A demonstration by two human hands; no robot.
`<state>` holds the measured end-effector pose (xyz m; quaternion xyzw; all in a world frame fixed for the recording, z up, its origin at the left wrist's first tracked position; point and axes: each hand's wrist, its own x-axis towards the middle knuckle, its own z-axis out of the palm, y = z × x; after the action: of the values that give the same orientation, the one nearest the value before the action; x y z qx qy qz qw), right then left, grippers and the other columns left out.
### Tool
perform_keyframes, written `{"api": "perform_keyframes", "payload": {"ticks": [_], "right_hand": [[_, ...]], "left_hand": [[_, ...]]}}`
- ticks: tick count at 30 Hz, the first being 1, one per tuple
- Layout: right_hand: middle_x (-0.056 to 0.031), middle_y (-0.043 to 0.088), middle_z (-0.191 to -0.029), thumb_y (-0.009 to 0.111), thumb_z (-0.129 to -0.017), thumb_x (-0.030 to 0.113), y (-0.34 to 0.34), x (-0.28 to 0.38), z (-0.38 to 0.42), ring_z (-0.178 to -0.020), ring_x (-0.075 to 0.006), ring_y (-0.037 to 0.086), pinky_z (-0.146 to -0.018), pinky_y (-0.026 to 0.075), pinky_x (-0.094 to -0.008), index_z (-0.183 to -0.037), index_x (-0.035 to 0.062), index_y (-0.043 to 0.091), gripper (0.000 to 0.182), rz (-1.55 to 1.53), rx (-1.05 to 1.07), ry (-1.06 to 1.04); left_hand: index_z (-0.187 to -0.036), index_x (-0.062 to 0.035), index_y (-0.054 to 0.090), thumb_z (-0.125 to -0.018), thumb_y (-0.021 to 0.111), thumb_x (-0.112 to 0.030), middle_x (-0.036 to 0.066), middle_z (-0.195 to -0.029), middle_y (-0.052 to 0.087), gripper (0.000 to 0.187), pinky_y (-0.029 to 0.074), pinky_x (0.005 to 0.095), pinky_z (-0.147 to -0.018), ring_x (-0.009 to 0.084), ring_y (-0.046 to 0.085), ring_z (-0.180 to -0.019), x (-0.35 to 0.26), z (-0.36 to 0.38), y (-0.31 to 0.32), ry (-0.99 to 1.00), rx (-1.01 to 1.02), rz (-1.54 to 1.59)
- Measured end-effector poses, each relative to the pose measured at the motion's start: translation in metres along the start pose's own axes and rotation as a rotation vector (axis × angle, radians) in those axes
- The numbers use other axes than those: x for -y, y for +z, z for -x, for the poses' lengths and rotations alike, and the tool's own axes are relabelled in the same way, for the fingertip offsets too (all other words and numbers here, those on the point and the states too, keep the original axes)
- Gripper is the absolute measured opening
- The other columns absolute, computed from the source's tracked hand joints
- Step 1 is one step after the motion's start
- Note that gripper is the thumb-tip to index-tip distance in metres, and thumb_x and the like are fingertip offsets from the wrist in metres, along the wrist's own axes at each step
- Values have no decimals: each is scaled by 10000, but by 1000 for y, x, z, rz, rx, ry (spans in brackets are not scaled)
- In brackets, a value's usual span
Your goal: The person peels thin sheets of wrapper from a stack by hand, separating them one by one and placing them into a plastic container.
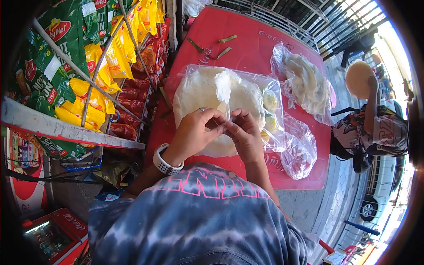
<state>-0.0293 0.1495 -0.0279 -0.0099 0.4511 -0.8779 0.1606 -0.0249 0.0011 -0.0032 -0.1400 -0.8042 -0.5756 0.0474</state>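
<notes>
My left hand (199, 130), with a ring and a white watch at the wrist, is closed in a pinch. My right hand (244, 134) is closed too, its fingertips meeting the left's. Between them they hold the edge of a thin white wrapper sheet (223, 87), whose loose flap stands up beyond the fingers. Beneath lies a stack of round, pale, thin wrapper sheets (193, 95) on clear plastic (260, 79). Small yellow-green pieces (270, 101) sit at the stack's right, under the plastic. The hands hide the stack's near middle.
The red table (240, 24) also carries a clear bag of folded white sheets (309, 77), a crumpled clear bag (298, 148) and green strips (228, 39). A rack of snack packs (57, 53) crowds the left. At right, a person (371, 128) holds a round tan object (358, 79).
</notes>
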Motion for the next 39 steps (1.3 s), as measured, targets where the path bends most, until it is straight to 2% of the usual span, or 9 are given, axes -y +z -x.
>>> {"api": "perform_keyframes", "payload": {"ticks": [8,11,14,23,26,29,32,35,39], "right_hand": [[-27,503,-838,532,-798,15,-1,-4,0,-779,-109,529,-737,444,-247,-948,31,450,171,-18,-35,-55],[-29,503,-841,530,-799,3,2,-3,2,-789,-109,529,-729,445,-238,-944,23,453,165,1,-25,-84],[-34,506,-840,532,-794,-18,4,-4,3,-797,-108,530,-725,448,-235,-935,11,455,163,118,-19,-170],[-37,553,-827,548,-780,-32,6,1,9,-794,-94,553,-709,445,-217,-900,-10,479,140,571,-29,-344],[-37,547,-830,548,-777,-38,6,4,10,-793,-93,552,-704,447,-215,-904,-7,479,147,638,-14,-360],[-31,537,-835,546,-780,-37,6,5,9,-791,-88,544,-705,440,-213,-908,-6,476,150,499,-10,-322],[-25,526,-841,544,-782,-37,5,3,9,-787,-82,533,-703,433,-210,-912,-2,470,154,376,1,-279],[-25,514,-857,543,-781,-40,4,2,9,-790,-87,521,-708,428,-220,-903,9,463,153,252,18,-213],[-33,500,-875,538,-782,-36,0,3,6,-803,-104,514,-734,434,-249,-889,23,456,147,76,48,-173]], "left_hand": [[-790,24,541,-729,626,-77,91,-732,578,145,468,254,-588,165,587,-667,-1,1,-1,-44,11,40],[-840,19,546,-747,620,-47,50,-777,571,137,462,220,-630,89,569,-708,1,2,-4,-138,44,75],[-839,30,558,-761,609,-60,47,-772,579,131,458,214,-616,80,565,-696,-3,2,-5,-124,42,135],[-828,42,566,-772,584,-55,53,-759,583,114,447,208,-606,80,559,-693,-8,3,-7,-172,83,64],[-830,45,558,-780,572,-62,57,-766,567,119,445,214,-605,87,559,-696,-8,1,-8,-99,83,25],[-843,50,536,-790,559,-68,60,-771,541,131,440,218,-602,92,552,-706,-5,-1,-9,-117,138,96],[-787,32,534,-766,546,-66,91,-697,550,101,430,252,-560,140,553,-617,0,0,-4,-97,101,153],[-767,27,511,-772,526,-61,90,-680,539,89,420,260,-553,143,529,-594,1,2,0,-26,59,61],[-770,26,500,-776,514,-58,97,-681,536,85,419,263,-552,152,526,-586,4,0,1,-43,87,151]]}}
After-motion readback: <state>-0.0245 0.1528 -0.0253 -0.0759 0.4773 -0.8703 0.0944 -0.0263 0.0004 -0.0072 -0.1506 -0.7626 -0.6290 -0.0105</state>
